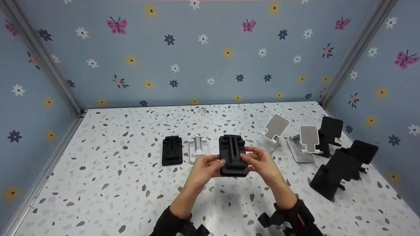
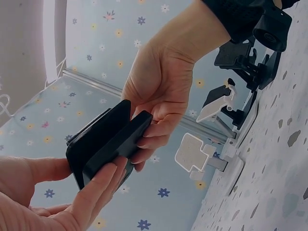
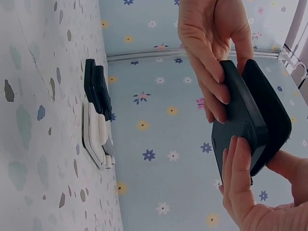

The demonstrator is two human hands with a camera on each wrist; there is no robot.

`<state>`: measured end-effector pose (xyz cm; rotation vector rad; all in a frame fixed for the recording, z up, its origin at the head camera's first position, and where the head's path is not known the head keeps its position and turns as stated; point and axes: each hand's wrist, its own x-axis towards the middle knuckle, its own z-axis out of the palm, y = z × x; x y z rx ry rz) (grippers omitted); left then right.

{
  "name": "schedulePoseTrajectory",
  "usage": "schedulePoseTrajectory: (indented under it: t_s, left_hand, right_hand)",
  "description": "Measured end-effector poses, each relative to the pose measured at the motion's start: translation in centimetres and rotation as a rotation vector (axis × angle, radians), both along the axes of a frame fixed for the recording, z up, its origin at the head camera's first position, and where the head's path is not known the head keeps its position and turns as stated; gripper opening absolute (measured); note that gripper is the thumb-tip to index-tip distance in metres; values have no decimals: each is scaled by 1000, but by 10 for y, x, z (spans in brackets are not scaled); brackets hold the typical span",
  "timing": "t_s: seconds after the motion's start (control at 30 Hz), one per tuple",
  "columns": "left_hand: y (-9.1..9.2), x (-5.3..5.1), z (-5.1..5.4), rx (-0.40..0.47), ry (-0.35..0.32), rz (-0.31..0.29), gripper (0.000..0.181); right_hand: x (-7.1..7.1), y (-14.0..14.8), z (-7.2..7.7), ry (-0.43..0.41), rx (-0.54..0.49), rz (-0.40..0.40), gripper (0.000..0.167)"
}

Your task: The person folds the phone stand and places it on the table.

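Observation:
Both hands hold a black folding phone stand [image 1: 233, 152] above the table. My left hand [image 1: 202, 170] grips its left edge, thumb on the upper face and fingers beneath. On the right edge, my right hand [image 1: 265, 166] pinches it the same way. From the left wrist view, the stand [image 2: 108, 144] shows two flat parts folded close, with a narrow gap between them. The right wrist view also shows that gap in the stand [image 3: 245, 115]. Left of the hands lie a folded black stand [image 1: 172, 151] and a folded white stand [image 1: 198, 147], partly behind my left hand.
On the right stand several unfolded stands: a white one [image 1: 277, 127], another white one [image 1: 309, 139], and black ones [image 1: 331, 127], [image 1: 362, 151] close together, some overlapping. Patterned walls [image 1: 210, 59] enclose the speckled table [image 1: 108, 183] at the back and sides.

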<state>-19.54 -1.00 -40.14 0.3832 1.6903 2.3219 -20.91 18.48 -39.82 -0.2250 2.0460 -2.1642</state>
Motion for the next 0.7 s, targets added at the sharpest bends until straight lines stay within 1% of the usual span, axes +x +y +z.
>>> schedulePoseTrajectory:
  t_s: [0.27, 0.4, 0.47, 0.57, 0.7]
  left_hand:
    - [1, 0, 1, -34, 12, 38, 33]
    - [-4, -2, 3, -70, -9, 78, 35]
    - [-8, -3, 4, -92, -22, 106, 36]
    - [-17, -5, 3, -126, -36, 148, 37]
    - [-32, -10, 1, -171, -74, 217, 36]
  right_hand:
    - [0, -1, 0, 14, 6, -16, 40]
    - [-1, 1, -1, 34, 18, -9, 41]
    - [-3, 4, -2, 47, 25, -22, 39]
    - [-8, 13, -4, 62, 48, -86, 35]
    - [-19, 28, -7, 76, 95, -228, 30]
